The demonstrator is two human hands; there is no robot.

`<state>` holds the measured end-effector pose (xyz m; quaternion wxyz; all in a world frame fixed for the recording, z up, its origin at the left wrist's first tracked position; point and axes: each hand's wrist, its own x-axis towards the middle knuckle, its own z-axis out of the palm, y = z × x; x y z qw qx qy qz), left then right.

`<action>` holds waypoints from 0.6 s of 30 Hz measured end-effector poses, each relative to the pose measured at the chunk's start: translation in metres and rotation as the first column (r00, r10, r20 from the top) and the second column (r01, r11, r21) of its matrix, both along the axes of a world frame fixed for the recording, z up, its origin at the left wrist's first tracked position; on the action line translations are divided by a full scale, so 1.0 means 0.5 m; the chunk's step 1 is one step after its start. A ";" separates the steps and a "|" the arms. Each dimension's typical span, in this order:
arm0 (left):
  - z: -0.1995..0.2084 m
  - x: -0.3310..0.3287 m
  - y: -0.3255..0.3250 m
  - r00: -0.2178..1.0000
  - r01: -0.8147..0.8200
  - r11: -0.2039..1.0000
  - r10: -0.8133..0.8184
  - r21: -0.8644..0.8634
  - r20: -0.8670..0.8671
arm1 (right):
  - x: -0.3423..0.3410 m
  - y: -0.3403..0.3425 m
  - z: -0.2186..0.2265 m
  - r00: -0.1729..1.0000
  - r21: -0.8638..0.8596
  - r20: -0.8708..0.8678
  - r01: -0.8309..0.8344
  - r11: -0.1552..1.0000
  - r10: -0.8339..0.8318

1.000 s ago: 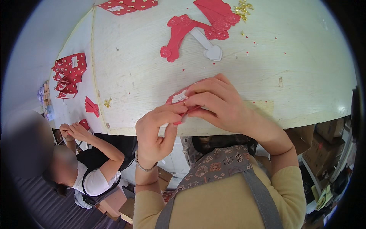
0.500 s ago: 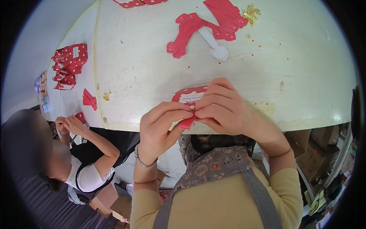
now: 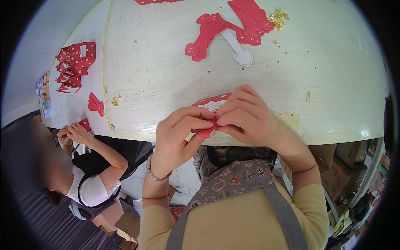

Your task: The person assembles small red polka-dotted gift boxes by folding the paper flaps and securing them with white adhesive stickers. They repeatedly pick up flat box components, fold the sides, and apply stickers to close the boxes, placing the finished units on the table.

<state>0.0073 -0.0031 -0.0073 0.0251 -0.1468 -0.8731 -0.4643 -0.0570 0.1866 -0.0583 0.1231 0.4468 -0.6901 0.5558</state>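
Observation:
At the table's near edge, a red polka-dot paper box [image 3: 213, 100] with a white label lies partly hidden behind my fingers. My left hand [image 3: 178, 130] is closed, thumb and fingertips pinching a folded red paper strip [image 3: 206, 133] against the box. From the other side my right hand [image 3: 246, 114] pinches at the same spot, its fingertips meeting the left ones. Whatever small piece may sit between the fingertips is hidden. Farther off lie scalloped red paper strips [image 3: 207, 36], white heart-ended strips [image 3: 243, 57] and a heap of small gold paper fasteners [image 3: 279, 17].
More red strips [image 3: 249, 18] lie at the far side, with red paper dots scattered around. On the left are polka-dot boxes [image 3: 79, 58], red strips [image 3: 96, 104] and gold fasteners [image 3: 116, 100]. A co-worker's hands [image 3: 77, 133] hold a red piece there. Cardboard boxes [image 3: 339, 175] stand below right.
The box has tipped, so less of its label shows. Both hands keep their pinch, with small finger movements. The whole view has shifted slightly.

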 end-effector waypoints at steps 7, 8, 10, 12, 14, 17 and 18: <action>0.010 -0.013 -0.009 0.971 -0.001 0.988 -0.035 0.152 0.237 | -0.004 0.004 0.001 0.999 0.040 0.054 -0.010 0.999 0.008; 0.004 -0.010 -0.009 0.984 0.001 0.993 -0.023 0.120 0.176 | -0.003 0.004 0.005 0.995 0.048 0.098 -0.006 0.999 0.002; -0.017 0.004 -0.012 0.999 0.002 0.998 -0.005 0.057 0.053 | -0.004 0.005 0.009 0.988 0.054 0.152 -0.008 0.999 0.000; -0.029 0.008 -0.004 0.999 -0.025 0.995 0.027 0.092 -0.024 | -0.006 0.005 0.010 0.985 0.049 0.174 -0.018 0.999 0.010; -0.038 0.016 0.014 0.990 -0.096 0.982 0.112 0.165 -0.087 | -0.007 0.006 0.007 0.986 0.062 0.164 -0.031 0.998 0.021; -0.041 0.015 0.007 0.992 -0.046 0.985 0.065 0.165 -0.108 | -0.009 0.006 0.001 0.990 0.065 0.137 -0.052 0.997 0.042; -0.040 0.016 0.007 0.991 -0.045 0.986 0.063 0.161 -0.114 | -0.009 0.006 0.000 0.991 0.064 0.126 -0.058 0.996 0.050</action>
